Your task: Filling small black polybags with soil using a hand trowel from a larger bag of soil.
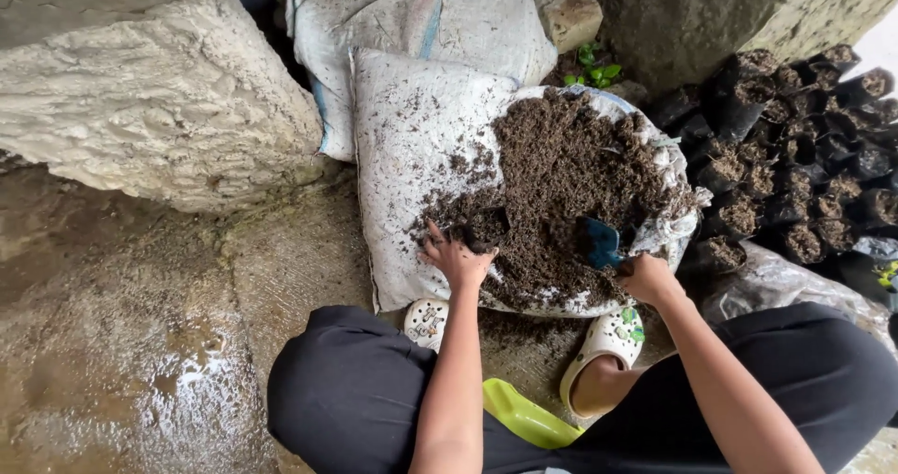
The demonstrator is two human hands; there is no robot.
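- Heap of soil: dark brown, crumbly, loose; piled on a white woven sack, spread widest toward the right, thinner scatter to the left.
- Sack: white, woven, dirt-speckled; lying flat on the concrete floor, edges curled up around the soil on the right.
- Small black bag: soft plastic, mouth open, partly sunk in the soil at the heap's near left edge; gripped by the left hand.
- Scoop: blue, short, blade dug into the soil at the heap's near right side; handle closed inside the right hand.
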